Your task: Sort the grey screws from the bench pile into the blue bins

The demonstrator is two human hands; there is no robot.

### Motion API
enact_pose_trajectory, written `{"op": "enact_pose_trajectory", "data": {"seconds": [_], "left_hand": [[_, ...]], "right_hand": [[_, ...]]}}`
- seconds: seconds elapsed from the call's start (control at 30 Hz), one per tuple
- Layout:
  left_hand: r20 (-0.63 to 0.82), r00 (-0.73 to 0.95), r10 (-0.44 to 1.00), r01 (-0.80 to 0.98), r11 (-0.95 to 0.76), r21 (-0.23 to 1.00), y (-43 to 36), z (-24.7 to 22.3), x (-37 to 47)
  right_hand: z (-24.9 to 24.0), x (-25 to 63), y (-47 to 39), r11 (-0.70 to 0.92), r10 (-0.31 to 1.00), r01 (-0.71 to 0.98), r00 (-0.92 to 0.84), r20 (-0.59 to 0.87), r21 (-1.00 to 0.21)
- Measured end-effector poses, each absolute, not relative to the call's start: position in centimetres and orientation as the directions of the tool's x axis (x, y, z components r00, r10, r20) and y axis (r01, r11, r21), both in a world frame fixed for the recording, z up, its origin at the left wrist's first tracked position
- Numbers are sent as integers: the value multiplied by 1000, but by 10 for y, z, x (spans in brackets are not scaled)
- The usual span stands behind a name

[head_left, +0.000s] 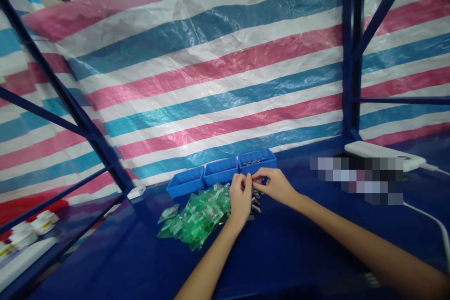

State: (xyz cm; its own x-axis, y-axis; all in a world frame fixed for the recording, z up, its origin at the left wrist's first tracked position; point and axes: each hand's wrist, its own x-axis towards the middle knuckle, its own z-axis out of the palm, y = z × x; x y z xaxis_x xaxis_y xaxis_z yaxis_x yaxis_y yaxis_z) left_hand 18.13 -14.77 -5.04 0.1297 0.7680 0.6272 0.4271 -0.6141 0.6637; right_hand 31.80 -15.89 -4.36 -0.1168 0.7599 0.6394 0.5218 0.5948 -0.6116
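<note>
My left hand (241, 199) is closed, its thumb and fingers drawn together beside a heap of small green-and-clear plastic bags (204, 213). Close against it, my right hand (276, 185) pinches with thumb and forefinger. Whatever lies between the fingertips is too small and hidden to make out. Small dark metal parts (256, 205) lie on the blue table just behind and beside both hands, partly covered by them. Behind the hands stands a blue bin (258, 165) with small metal pieces in it.
Two more blue bins, a middle one (221, 176) and a left one (185, 186), continue the row. A white device (386, 153) with a cable lies at right beside a blurred-out patch. A white adapter (136, 192) sits by the left blue post. Striped sheeting (225, 79) hangs behind.
</note>
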Motion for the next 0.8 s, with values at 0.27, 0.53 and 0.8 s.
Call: {"op": "enact_pose_trajectory", "data": {"seconds": [0.27, 0.53, 0.8], "left_hand": [[620, 124, 775, 408, -609, 680, -148, -51, 182], [608, 161, 778, 388, -616, 685, -145, -54, 181], [600, 149, 786, 476, -589, 653, -146, -54, 179]], "right_hand": [[-45, 318, -158, 600, 741, 516, -72, 667, -611], [-42, 315, -160, 610, 745, 449, -44, 666, -652], [-46, 327, -142, 457, 813, 279, 254, 524, -845]]}}
